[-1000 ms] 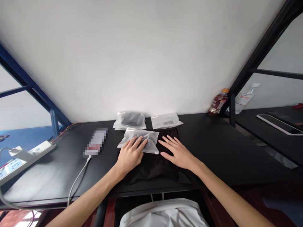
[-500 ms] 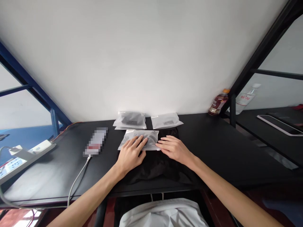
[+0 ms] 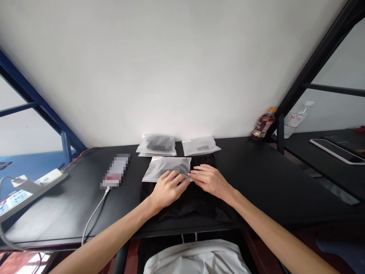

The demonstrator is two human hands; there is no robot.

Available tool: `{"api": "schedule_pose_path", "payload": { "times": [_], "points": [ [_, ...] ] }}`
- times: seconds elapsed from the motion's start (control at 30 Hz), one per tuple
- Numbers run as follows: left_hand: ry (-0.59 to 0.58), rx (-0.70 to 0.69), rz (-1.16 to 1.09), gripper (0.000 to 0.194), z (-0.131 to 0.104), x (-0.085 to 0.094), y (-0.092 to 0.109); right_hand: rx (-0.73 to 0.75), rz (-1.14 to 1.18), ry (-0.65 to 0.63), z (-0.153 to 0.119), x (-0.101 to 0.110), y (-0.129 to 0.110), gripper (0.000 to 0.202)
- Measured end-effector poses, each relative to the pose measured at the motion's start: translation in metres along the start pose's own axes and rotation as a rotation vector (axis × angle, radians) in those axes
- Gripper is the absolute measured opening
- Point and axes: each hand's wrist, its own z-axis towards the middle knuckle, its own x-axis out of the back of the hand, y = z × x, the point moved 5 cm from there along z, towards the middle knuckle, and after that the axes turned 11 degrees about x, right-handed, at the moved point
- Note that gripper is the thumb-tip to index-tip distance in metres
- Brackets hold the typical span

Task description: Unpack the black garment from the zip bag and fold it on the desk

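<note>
A frosted zip bag (image 3: 159,167) with something dark inside lies on black cloth (image 3: 196,203) at the middle of the black desk. My left hand (image 3: 169,189) rests on the bag's lower right part, its fingers bent and close together near the zip edge. At the bag's lower right corner, my right hand (image 3: 209,179) touches the zip end with its fingertips, the fingers closed together. Whether the fingertips pinch the slider is too small to tell. Behind lie a stack of similar bags (image 3: 157,144) and another frosted bag (image 3: 200,146), both against the wall.
A phone (image 3: 116,171) on a white cable and a power strip (image 3: 31,194) are at the left. At the right stand a dark drink bottle (image 3: 261,126), a black frame post (image 3: 280,133) and a clear bottle (image 3: 296,121).
My left hand has slid right and nearer to me, from the bag's middle to its lower right, and its fingers have bent. The right hand has hardly moved.
</note>
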Motion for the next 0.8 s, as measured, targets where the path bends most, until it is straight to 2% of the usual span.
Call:
{"api": "schedule_pose_path", "payload": {
  "times": [0.23, 0.4, 0.57, 0.8],
  "points": [
    [0.056, -0.027, 0.025, 0.019, 0.002, 0.003, 0.002, 0.019, -0.016, 0.009, 0.000, 0.002, -0.003, 0.033],
    [0.105, -0.035, 0.051, 0.017, 0.000, 0.011, -0.005, 0.074, -0.105, 0.119, -0.003, 0.007, -0.002, 0.033],
    [0.157, -0.036, 0.069, 0.010, -0.012, 0.025, -0.026, 0.115, -0.200, 0.257, -0.010, 0.016, 0.003, 0.029],
    [0.112, 0.018, 0.139, 0.011, -0.037, 0.039, -0.065, 0.066, -0.236, 0.295, -0.017, 0.025, 0.013, 0.028]
  ]
}}
